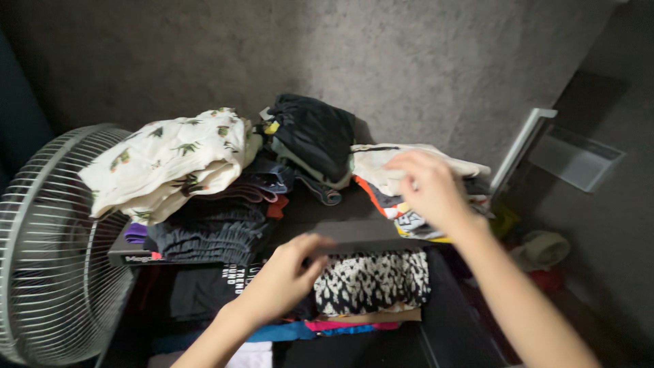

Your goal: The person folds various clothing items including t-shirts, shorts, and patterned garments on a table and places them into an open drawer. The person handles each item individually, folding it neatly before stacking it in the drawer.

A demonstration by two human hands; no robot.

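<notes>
Two hands: seen over a dark shelf top loaded with folded clothes.
Right hand: fingers curled and closed on the cream folded garment topping the right-hand stack.
Left hand: fingers loosely spread, resting on the shelf's front edge, nothing held.
Handling: the cream garment is judged soft, light and floppy; best taken by the folded edge with support underneath, or the fold will be lost.
Shelf below: a black-and-white spotted garment lies on pink and blue folded pieces.
Other piles: cactus-print cloth at left, dark bundle behind.
Surroundings: white fan grille at far left.
</notes>
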